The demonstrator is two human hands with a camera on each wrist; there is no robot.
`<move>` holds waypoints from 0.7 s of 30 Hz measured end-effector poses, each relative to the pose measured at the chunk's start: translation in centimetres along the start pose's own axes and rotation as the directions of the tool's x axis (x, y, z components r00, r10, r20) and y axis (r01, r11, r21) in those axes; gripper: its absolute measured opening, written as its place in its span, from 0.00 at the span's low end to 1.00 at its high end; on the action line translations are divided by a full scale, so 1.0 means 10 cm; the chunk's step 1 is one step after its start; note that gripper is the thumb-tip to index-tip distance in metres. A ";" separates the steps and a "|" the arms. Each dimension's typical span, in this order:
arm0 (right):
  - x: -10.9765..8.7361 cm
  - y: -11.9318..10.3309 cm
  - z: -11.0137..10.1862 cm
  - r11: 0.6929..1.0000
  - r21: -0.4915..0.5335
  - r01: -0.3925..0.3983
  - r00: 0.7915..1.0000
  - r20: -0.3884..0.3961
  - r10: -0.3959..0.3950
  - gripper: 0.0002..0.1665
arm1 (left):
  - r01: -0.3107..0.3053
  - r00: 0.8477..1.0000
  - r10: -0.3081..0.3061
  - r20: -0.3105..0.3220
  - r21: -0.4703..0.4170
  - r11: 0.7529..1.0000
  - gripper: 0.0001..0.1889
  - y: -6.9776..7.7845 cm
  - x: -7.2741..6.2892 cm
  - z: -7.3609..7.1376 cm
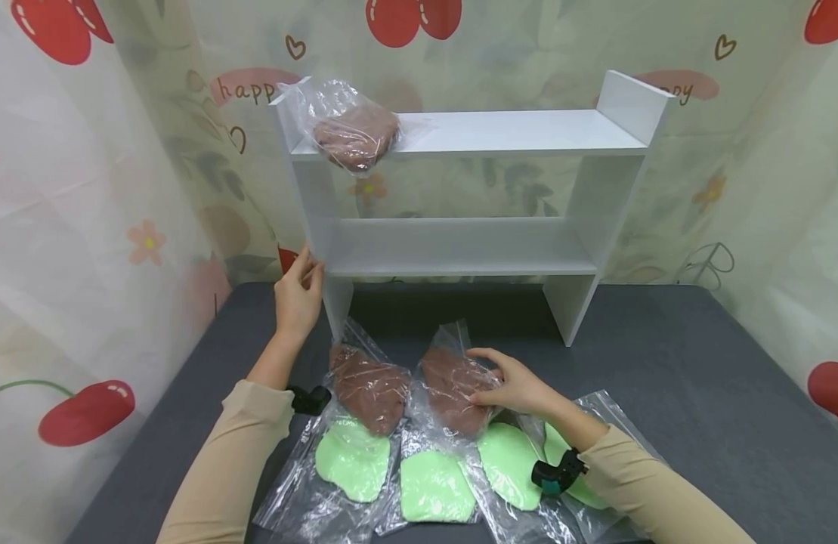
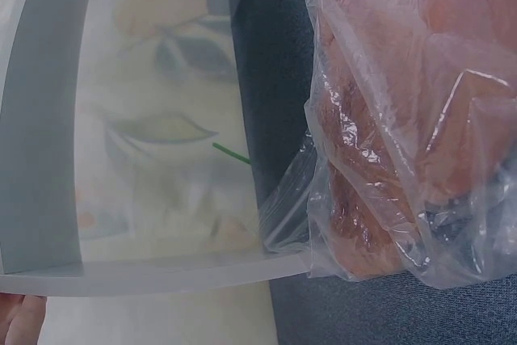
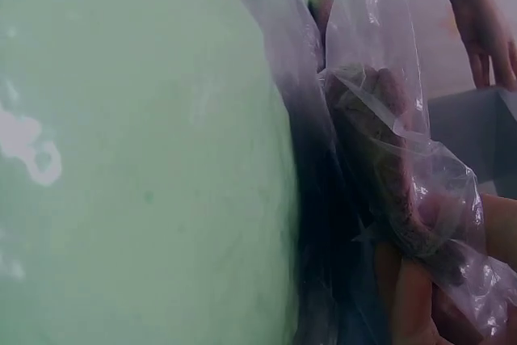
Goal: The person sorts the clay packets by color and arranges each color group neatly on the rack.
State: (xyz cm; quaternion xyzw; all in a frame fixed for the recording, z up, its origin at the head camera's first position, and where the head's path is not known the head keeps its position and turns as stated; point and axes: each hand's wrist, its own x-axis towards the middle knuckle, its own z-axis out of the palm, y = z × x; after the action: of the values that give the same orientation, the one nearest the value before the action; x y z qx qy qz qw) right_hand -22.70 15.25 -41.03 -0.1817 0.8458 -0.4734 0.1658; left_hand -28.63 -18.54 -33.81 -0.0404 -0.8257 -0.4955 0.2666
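Observation:
My right hand [image 1: 517, 385] grips a clear plastic bag of brown clay [image 1: 453, 385], thumb on the near side and fingers at its upper right. In the right wrist view, fingers [image 3: 412, 296] curl under that bag's dark lump [image 3: 376, 151]. My left hand [image 1: 299, 298] rests against the left side panel of a white shelf [image 1: 453, 249], fingers fairly straight along its outer edge. Left wrist view: fingertips [image 2: 24, 321] show beside the panel at the lower left. Another bag of brown clay [image 1: 369, 389] lies left of the held one and fills the right of that view.
A third bag of brown clay [image 1: 357, 136] sits on the shelf's top board at left, overhanging the front. Several bagged flat pieces of light green clay [image 1: 435, 487] lie along the front of the dark table [image 1: 697, 408]. Patterned cloth [image 1: 119, 302] hangs around the table.

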 end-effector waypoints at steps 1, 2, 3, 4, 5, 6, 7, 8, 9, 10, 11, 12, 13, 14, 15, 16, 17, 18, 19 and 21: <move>-0.01 0.00 -0.02 1.000 0.004 0.013 1.000 0.008 -0.013 0.44 | 0.003 1.000 -0.003 0.001 0.001 1.000 0.26 0.00 0.00 0.00; -0.01 -0.01 -0.03 0.999 0.002 0.032 0.999 0.014 -0.032 0.43 | 0.004 1.000 -0.004 0.003 0.001 1.000 0.26 0.00 0.00 0.00; -0.01 -0.01 -0.05 0.999 0.008 0.040 0.999 0.023 -0.040 0.42 | 0.005 1.000 -0.005 0.003 0.001 1.000 0.26 0.00 0.00 0.00; -0.02 -0.01 -0.06 0.999 0.009 0.046 0.999 0.026 -0.047 0.41 | 0.005 1.000 -0.005 0.003 0.000 1.000 0.26 0.00 0.00 0.00; -0.03 -0.02 -0.07 0.998 0.014 0.053 0.998 0.030 -0.053 0.40 | 0.005 1.000 -0.005 0.003 -0.001 1.000 0.26 0.00 -0.01 0.00; -0.03 -0.02 -0.08 0.998 0.023 0.061 0.997 0.035 -0.062 0.39 | 0.003 1.000 -0.003 0.001 -0.001 1.000 0.26 0.00 -0.01 0.00; -0.04 -0.03 -0.09 0.997 0.031 0.069 0.997 0.038 -0.070 0.39 | 0.001 1.000 -0.001 -0.001 -0.002 1.000 0.26 0.00 -0.01 0.00; -0.05 -0.04 -0.11 0.996 0.040 0.082 0.996 0.041 -0.084 0.38 | -0.001 1.000 0.001 -0.003 -0.002 1.000 0.26 0.00 -0.01 0.00; -0.06 -0.04 -0.12 0.995 0.053 0.085 0.995 0.044 -0.087 0.37 | -0.003 1.000 0.003 -0.004 -0.001 1.000 0.26 0.00 -0.01 0.00; -0.07 -0.05 -0.13 0.994 0.059 0.094 0.994 0.043 -0.096 0.36 | -0.003 1.000 0.003 -0.004 0.000 1.000 0.26 0.00 0.00 0.01; -0.08 -0.06 -0.15 0.993 0.057 0.104 0.994 0.039 -0.106 0.35 | -0.005 1.000 0.005 -0.005 0.000 1.000 0.26 0.00 0.00 0.01; -0.09 -0.07 -0.16 0.992 0.049 0.113 0.993 0.033 -0.115 0.34 | -0.007 1.000 0.007 -0.007 -0.002 1.000 0.26 0.00 0.00 0.01; -0.10 -0.09 -0.18 0.992 0.042 0.121 0.992 0.025 -0.122 0.33 | -0.009 1.000 0.009 -0.006 -0.004 1.000 0.26 0.00 0.00 0.01; -0.10 -0.10 -0.19 0.991 0.038 0.126 0.992 0.019 -0.127 0.33 | -0.011 1.000 0.011 -0.007 -0.005 1.000 0.26 0.00 0.00 0.01; -0.11 -0.11 -0.20 0.991 0.037 0.128 0.992 0.014 -0.129 0.33 | -0.012 1.000 0.012 -0.007 -0.005 1.000 0.26 0.00 0.00 0.01; -0.12 -0.13 -0.21 0.991 0.033 0.132 0.991 0.007 -0.132 0.33 | -0.014 1.000 0.014 -0.008 -0.008 1.000 0.26 0.00 0.00 0.01; -0.13 -0.15 -0.23 0.991 0.037 0.131 0.991 0.004 -0.131 0.33 | -0.016 1.000 0.016 -0.009 -0.008 1.000 0.26 0.00 0.00 0.01; -0.14 -0.16 -0.24 0.990 0.038 0.134 0.991 0.000 -0.134 0.33 | -0.016 1.000 0.016 -0.010 -0.008 1.000 0.26 0.00 0.00 0.01; -0.15 -0.17 -0.25 0.990 0.041 0.139 0.990 -0.001 -0.139 0.33 | -0.016 1.000 0.016 -0.011 -0.006 1.000 0.26 0.00 0.00 0.01; -0.16 -0.20 -0.26 0.988 0.042 0.146 0.989 -0.003 -0.146 0.34 | -0.014 1.000 0.014 -0.013 -0.003 1.000 0.26 0.00 0.00 0.01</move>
State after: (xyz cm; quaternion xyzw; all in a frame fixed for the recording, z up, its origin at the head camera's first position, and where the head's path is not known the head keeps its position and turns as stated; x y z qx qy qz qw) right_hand -22.16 16.99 -37.84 -0.2398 0.8200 -0.5021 0.1345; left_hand -28.65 -18.46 -33.79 -0.0433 -0.8230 -0.4951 0.2751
